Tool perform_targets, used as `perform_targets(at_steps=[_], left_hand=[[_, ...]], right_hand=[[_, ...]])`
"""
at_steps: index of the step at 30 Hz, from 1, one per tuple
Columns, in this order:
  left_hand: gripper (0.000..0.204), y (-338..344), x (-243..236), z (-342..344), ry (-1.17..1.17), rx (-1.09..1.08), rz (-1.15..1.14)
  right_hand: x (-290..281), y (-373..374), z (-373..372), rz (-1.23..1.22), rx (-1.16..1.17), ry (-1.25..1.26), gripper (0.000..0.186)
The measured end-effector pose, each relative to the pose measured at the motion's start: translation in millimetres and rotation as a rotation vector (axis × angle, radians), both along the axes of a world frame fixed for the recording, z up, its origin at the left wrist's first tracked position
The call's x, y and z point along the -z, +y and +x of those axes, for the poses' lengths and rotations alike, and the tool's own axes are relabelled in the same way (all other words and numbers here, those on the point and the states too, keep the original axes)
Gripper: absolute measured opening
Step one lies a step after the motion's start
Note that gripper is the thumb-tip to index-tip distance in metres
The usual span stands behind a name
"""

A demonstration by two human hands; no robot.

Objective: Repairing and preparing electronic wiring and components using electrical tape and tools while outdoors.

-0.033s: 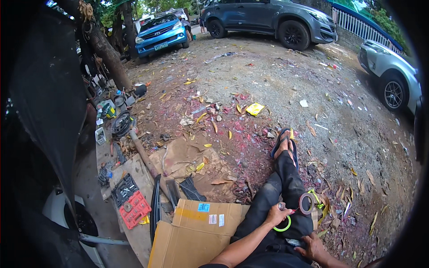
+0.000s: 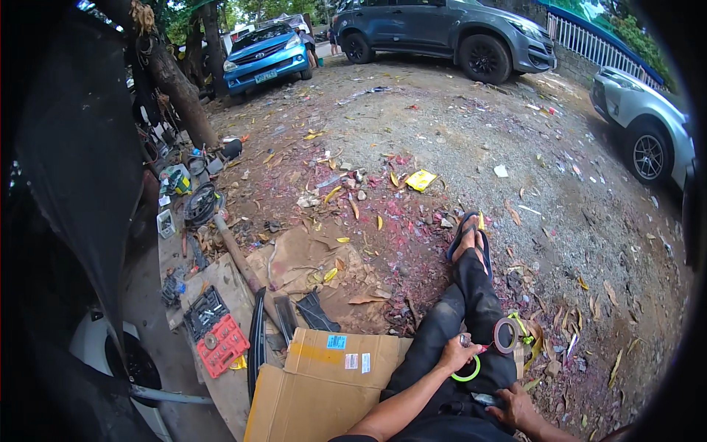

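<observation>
My left hand (image 2: 456, 354) is closed above my thighs, with a small red bit at its fingertips. What it grips is too small to name. Right beside those fingertips is a brown-rimmed ring (image 2: 495, 337), like a roll of tape. A lime green ring (image 2: 476, 366) shows just below the hand, over my dark trousers; whether the hand holds it I cannot tell. Lower down, my right hand (image 2: 518, 409) rests by my thigh with bent fingers. A small shiny, clear-looking thing (image 2: 484, 399) touches or lies by those fingers, partly hidden.
Flattened cardboard (image 2: 331, 383) lies at my left. Past it are a red tool case (image 2: 222, 346), a black curved strip (image 2: 257, 342) and a wooden pole (image 2: 239, 254). Littered ground stretches ahead to a blue car (image 2: 265, 55), a grey pickup (image 2: 442, 29) and a silver car (image 2: 641, 110).
</observation>
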State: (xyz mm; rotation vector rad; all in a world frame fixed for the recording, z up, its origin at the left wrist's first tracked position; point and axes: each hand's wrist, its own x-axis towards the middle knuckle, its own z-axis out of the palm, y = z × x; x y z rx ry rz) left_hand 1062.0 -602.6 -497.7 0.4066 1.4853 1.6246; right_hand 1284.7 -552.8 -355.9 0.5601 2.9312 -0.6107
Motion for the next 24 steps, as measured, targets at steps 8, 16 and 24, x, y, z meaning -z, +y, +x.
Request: perform_targets(at_steps=[8,16,24], left_hand=[[0.054,-5,-2,-1,0.016,-0.014,0.079],[0.053,3,11,-1,-0.033,-0.004,0.128],[0.064,13,6,8,0.24,-0.093,0.005]], right_hand=[[4,2,-10,0.048,-0.175,-0.107,0.048],[2,29,-10,-0.373,0.076,-0.206,0.047],[94,112,47,-0.944,0.42,0.007,0.015]])
